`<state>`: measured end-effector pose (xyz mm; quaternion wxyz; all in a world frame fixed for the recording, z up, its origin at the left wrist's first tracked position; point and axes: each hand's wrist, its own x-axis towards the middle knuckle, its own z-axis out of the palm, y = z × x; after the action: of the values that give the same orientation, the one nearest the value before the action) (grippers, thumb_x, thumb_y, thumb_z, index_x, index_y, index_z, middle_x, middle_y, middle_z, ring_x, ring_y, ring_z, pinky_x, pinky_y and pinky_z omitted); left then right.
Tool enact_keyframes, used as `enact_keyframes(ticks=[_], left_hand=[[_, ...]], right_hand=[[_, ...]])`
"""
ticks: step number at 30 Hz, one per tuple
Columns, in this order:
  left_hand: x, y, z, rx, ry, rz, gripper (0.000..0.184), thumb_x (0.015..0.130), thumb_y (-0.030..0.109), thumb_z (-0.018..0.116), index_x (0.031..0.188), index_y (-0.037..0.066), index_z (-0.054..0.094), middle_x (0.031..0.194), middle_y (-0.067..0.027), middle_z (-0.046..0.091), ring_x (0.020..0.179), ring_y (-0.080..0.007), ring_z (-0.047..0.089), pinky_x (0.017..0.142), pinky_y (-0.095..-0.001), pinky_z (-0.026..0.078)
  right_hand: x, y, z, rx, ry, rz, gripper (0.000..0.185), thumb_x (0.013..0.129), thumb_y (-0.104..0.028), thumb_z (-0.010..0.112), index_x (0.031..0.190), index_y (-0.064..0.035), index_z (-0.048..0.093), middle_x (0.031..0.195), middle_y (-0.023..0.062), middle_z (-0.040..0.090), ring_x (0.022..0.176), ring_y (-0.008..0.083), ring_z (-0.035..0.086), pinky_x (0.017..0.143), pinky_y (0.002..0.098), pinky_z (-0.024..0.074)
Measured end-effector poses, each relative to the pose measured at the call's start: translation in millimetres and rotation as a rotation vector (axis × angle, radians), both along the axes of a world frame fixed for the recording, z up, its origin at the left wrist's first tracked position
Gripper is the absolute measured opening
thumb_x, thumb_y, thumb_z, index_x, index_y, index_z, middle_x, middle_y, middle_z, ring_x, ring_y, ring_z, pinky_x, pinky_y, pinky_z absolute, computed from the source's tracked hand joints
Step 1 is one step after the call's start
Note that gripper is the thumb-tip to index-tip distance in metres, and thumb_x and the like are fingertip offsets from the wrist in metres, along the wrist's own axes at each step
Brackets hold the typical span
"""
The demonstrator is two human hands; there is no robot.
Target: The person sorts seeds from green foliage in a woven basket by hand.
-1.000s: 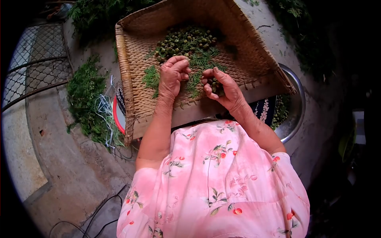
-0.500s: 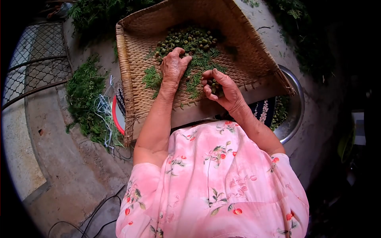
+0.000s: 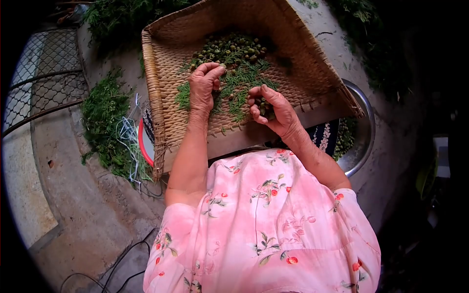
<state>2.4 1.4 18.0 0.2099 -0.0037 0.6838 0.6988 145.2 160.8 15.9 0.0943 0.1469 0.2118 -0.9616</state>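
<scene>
A woven basket tray lies in front of me, with a heap of small green-brown cones toward its far side. Green leafy sprigs are spread below the heap. My left hand is over the tray's left part, thumb and forefinger pinched on a small pale green cone. Curled around several cones, my right hand is near the tray's front edge, to the right of the sprigs.
A metal basin holding more cones is under the tray's right side. A red-rimmed container shows at the left, beside pale plastic strips and a pile of greenery. Black cables lie on the floor at lower left.
My left hand reached to the edge of the heap, then drew back to the left with a small cone between its fingertips. My right hand has stayed almost still around its cones.
</scene>
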Motion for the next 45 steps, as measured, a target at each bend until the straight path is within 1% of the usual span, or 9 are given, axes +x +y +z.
enact_keyframes(ticks=[3,6,11,14,22,25,30,34,45], left_hand=[[-7.1,-23.2,-5.8,0.800,-0.334,0.019,0.013,0.087,0.013,0.058,0.094,0.003,0.062,0.094,-0.0125,0.065,0.088,-0.0253,0.063,0.074,-0.0390,0.055],[-5.6,-22.0,1.5,0.847,-0.375,0.094,0.017,0.090,0.018,0.057,0.095,0.003,0.061,0.094,-0.0138,0.065,0.095,-0.0297,0.063,0.081,-0.0442,0.055],[-5.6,-4.8,7.1,-0.190,0.010,-0.014,0.015,0.085,0.017,0.066,0.093,0.003,0.065,0.073,-0.0027,0.063,0.062,-0.0093,0.057,0.056,-0.0231,0.046],[-10.4,-1.1,-14.2,-0.689,0.577,-0.157,0.021,0.078,0.013,0.067,0.097,0.004,0.068,0.084,-0.0047,0.067,0.068,-0.0151,0.060,0.064,-0.0292,0.049],[-9.4,0.4,-6.0,-0.921,0.745,-0.334,0.020,0.077,0.019,0.065,0.096,0.018,0.070,0.087,-0.0086,0.060,0.086,-0.0285,0.060,0.075,-0.0396,0.048],[-10.0,-3.0,-13.3,-0.802,0.867,-0.228,0.016,0.078,0.016,0.066,0.094,0.013,0.069,0.082,-0.0048,0.061,0.076,-0.0239,0.062,0.068,-0.0367,0.049],[-6.6,-8.8,-0.8,0.404,-0.209,0.108,0.013,0.086,0.019,0.065,0.085,0.006,0.062,0.077,-0.0048,0.062,0.062,-0.0135,0.057,0.050,-0.0235,0.045],[-4.3,-2.5,13.6,0.660,-0.506,0.302,0.009,0.087,0.014,0.063,0.086,0.005,0.061,0.074,-0.0028,0.061,0.058,-0.0109,0.056,0.046,-0.0215,0.044],[-4.6,28.3,-1.6,-0.738,0.532,-0.224,0.021,0.076,0.019,0.065,0.089,0.004,0.069,0.079,-0.0105,0.068,0.074,-0.0199,0.065,0.071,-0.0313,0.050]], right_hand=[[-0.1,-1.0,-0.6,0.007,0.007,0.003,0.031,0.095,-0.030,0.052,0.103,-0.0005,0.057,0.083,0.0093,0.059,0.063,0.0134,0.059,0.042,0.0219,0.0416],[-0.1,-0.9,-0.5,0.009,0.006,0.005,0.030,0.095,-0.029,0.051,0.103,-0.0006,0.057,0.083,0.0093,0.059,0.063,0.0135,0.059,0.042,0.0218,0.0415],[-0.1,-0.8,-3.2,0.005,0.009,0.010,0.030,0.095,-0.031,0.052,0.102,-0.0024,0.058,0.085,0.0096,0.059,0.064,0.0145,0.060,0.042,0.0217,0.0419],[-0.3,-0.8,-4.2,0.011,0.014,0.012,0.030,0.095,-0.031,0.052,0.102,-0.0026,0.058,0.085,0.0098,0.059,0.064,0.0146,0.060,0.042,0.0218,0.0417],[-1.4,-1.1,-5.9,0.005,0.025,0.016,0.030,0.095,-0.030,0.051,0.101,-0.0009,0.058,0.083,0.0102,0.058,0.064,0.0145,0.059,0.042,0.0224,0.0420],[-1.1,-0.9,-3.5,0.010,0.009,0.016,0.030,0.095,-0.030,0.051,0.101,-0.0007,0.057,0.083,0.0100,0.059,0.064,0.0143,0.059,0.042,0.0222,0.0421],[-0.4,-0.6,-2.6,0.014,0.010,0.015,0.031,0.095,-0.030,0.052,0.102,-0.0011,0.057,0.084,0.0098,0.059,0.064,0.0142,0.060,0.042,0.0218,0.0420],[-1.0,-0.7,-4.6,-0.004,0.028,0.024,0.031,0.094,-0.031,0.052,0.102,-0.0016,0.058,0.085,0.0100,0.060,0.064,0.0145,0.060,0.042,0.0216,0.0422],[-0.8,-0.4,-2.4,0.020,0.009,0.024,0.031,0.094,-0.030,0.053,0.103,-0.0008,0.057,0.084,0.0092,0.059,0.064,0.0141,0.059,0.043,0.0220,0.0422]])
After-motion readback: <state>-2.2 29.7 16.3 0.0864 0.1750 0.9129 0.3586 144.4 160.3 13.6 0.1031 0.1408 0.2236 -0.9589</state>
